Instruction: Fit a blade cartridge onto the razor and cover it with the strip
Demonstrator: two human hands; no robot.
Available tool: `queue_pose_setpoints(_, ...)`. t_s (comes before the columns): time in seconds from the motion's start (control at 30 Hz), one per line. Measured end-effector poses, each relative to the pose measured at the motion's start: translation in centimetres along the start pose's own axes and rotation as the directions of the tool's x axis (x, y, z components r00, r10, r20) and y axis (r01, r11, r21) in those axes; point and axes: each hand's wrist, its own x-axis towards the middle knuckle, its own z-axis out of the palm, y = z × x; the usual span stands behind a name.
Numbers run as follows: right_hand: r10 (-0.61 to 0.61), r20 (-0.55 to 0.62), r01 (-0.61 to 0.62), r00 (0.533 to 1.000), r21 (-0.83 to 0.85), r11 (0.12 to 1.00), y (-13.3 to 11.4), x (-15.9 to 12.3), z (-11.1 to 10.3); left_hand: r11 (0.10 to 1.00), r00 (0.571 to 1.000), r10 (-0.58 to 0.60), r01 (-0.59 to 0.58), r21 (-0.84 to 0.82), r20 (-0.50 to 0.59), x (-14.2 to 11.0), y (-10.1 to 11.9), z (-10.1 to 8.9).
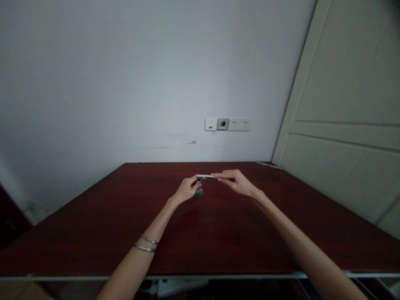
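My left hand [186,188] is closed round the upper part of a small dark-and-silver stand-like object [198,193] above the middle of the table. Its kind is too small to make out, and my fingers cover part of it. A thin, pale flat piece [207,176] lies level across its top and reaches to the right. The right end of that piece is pinched between the thumb and straight fingers of my right hand [235,181]. Whether the two parts are joined, I cannot tell.
The dark red wooden table [200,241] meets a white wall [156,83] at the back. Sockets [239,124] are set in the wall above it. A pale panelled door [343,112] stands at the right, with a thin strip [268,165] near the back right corner.
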Motion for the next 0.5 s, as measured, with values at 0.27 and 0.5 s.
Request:
queue_pose_setpoints(0.27, 0.01, 0.047, -0.002, 0.999, -0.17, 0.985, -1.0, -0.2, -1.1, 0.999, 1.0, -0.016, 0.017, -0.036, 0.015, 0.0, 0.0, 0.0)
queue_pose_setpoints(0.5, 0.02, -0.011, -0.023, 1.0, -0.322, 0.946, -1.8, -0.3, -1.5, 0.998, 1.0, -0.004, 0.005, -0.063, 0.023, 0.0, 0.2, -0.3)
